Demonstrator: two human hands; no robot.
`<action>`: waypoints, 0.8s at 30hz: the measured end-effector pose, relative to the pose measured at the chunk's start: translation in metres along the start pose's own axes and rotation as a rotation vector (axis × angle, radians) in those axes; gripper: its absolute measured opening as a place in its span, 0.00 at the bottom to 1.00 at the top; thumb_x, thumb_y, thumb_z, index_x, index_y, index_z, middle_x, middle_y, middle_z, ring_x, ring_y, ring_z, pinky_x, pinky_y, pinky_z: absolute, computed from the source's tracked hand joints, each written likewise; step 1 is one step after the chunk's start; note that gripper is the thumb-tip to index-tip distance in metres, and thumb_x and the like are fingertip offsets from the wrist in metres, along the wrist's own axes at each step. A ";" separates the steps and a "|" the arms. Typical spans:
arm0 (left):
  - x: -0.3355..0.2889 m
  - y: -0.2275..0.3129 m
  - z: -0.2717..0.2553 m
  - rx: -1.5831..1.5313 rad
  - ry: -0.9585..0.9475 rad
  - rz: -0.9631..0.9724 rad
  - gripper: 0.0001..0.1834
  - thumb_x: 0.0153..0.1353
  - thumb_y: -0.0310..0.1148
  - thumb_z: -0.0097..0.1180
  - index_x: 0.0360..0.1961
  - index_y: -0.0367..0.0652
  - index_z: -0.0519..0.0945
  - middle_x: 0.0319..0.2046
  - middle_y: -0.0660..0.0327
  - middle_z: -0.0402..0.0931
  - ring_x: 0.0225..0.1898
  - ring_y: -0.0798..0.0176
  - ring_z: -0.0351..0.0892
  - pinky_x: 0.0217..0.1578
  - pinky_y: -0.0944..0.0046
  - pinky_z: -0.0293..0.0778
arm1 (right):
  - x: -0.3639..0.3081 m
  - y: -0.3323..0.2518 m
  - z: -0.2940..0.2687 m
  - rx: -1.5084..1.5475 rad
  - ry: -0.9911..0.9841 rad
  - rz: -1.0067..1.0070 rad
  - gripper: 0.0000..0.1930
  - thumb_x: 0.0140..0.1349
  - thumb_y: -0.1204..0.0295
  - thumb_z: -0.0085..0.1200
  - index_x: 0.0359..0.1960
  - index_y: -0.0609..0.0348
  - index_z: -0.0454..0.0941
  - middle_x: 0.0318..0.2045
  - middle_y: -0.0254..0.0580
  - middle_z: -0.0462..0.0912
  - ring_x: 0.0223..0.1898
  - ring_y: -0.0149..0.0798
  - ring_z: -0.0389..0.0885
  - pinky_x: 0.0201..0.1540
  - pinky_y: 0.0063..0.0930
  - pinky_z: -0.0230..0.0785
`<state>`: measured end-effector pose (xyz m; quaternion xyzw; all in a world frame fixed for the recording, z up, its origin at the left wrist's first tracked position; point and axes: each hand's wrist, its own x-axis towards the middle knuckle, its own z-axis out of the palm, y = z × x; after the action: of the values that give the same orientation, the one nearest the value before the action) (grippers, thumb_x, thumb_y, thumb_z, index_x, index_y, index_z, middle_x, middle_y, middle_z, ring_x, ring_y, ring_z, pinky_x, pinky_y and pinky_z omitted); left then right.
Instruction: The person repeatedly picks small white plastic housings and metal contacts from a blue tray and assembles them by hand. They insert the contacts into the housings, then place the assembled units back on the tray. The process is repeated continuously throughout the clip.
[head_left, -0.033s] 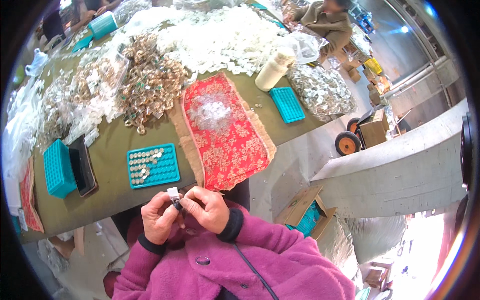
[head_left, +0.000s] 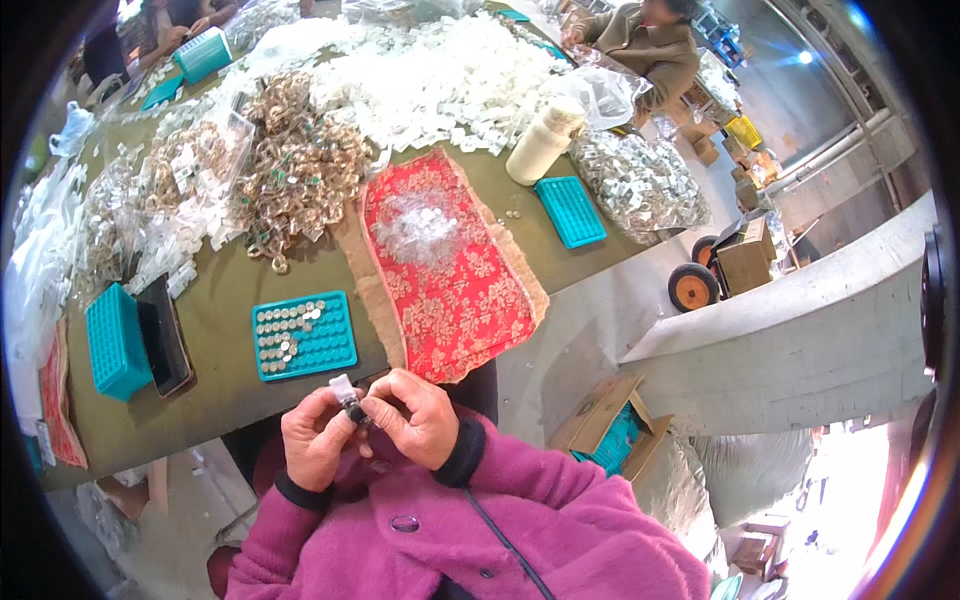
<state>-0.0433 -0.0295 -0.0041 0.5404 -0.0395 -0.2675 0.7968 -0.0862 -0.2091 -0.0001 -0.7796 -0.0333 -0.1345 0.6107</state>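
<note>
Just beyond the table's near edge, my left hand (head_left: 313, 436) and my right hand (head_left: 415, 416) meet in front of my body. Both are closed in a pinch on a small black piece with a white tab (head_left: 342, 386) sticking up from it; its exact kind is too small to make out. On the table in front of them lies a turquoise tray (head_left: 335, 345) with rows of round pockets. Small silvery discs (head_left: 285, 316) fill part of its left side, some lying loose on top. To its right is a red floral cloth (head_left: 455, 290) bearing a clear bag of small white pieces (head_left: 422, 228).
A heap of brownish ring-shaped pieces (head_left: 290, 170) and white tabs (head_left: 430, 70) covers the far table. Stacked turquoise trays (head_left: 117, 342) and a dark phone-like slab (head_left: 165, 335) lie left. A cream bottle (head_left: 543, 145) stands right. Another person (head_left: 640, 50) sits at the far right.
The white tab between my hands leans slightly more to the left. The table has shifted a little in view; my hands stay in nearly the same place.
</note>
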 end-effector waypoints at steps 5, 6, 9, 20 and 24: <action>0.000 -0.008 0.000 0.061 -0.016 0.167 0.12 0.62 0.19 0.69 0.46 0.34 0.84 0.41 0.63 0.75 0.35 0.71 0.80 0.33 0.71 0.80 | 0.003 0.003 -0.012 0.087 -0.076 -0.059 0.13 0.76 0.64 0.56 0.48 0.62 0.80 0.37 0.45 0.80 0.39 0.42 0.82 0.43 0.33 0.74; 0.001 -0.009 -0.001 0.102 -0.040 0.271 0.14 0.60 0.18 0.71 0.46 0.35 0.84 0.43 0.64 0.75 0.37 0.71 0.79 0.35 0.72 0.79 | 0.002 0.003 -0.011 0.194 -0.169 0.009 0.14 0.77 0.63 0.56 0.49 0.62 0.80 0.37 0.45 0.80 0.39 0.41 0.82 0.44 0.32 0.74; 0.002 -0.011 -0.004 0.237 -0.044 0.357 0.17 0.55 0.18 0.75 0.46 0.36 0.86 0.44 0.66 0.72 0.39 0.75 0.75 0.39 0.75 0.72 | -0.003 0.002 -0.011 0.488 -0.382 0.349 0.16 0.80 0.60 0.51 0.51 0.61 0.81 0.40 0.36 0.82 0.40 0.30 0.80 0.44 0.25 0.73; 0.008 -0.007 -0.004 -0.169 -0.045 0.098 0.13 0.66 0.24 0.67 0.51 0.35 0.87 0.43 0.55 0.86 0.30 0.69 0.81 0.29 0.71 0.77 | 0.000 0.009 -0.013 0.605 -0.399 0.550 0.16 0.79 0.59 0.53 0.41 0.60 0.83 0.32 0.31 0.85 0.26 0.21 0.75 0.30 0.18 0.68; 0.012 0.002 -0.006 -0.048 -0.086 0.193 0.13 0.65 0.18 0.66 0.51 0.34 0.86 0.42 0.54 0.86 0.33 0.68 0.84 0.32 0.69 0.81 | 0.003 0.011 -0.018 0.486 -0.412 0.504 0.16 0.79 0.59 0.54 0.41 0.60 0.82 0.29 0.29 0.81 0.25 0.22 0.75 0.31 0.20 0.70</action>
<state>-0.0298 -0.0293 -0.0073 0.5027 -0.1194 -0.2133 0.8292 -0.0843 -0.2291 -0.0057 -0.6072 0.0061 0.1903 0.7714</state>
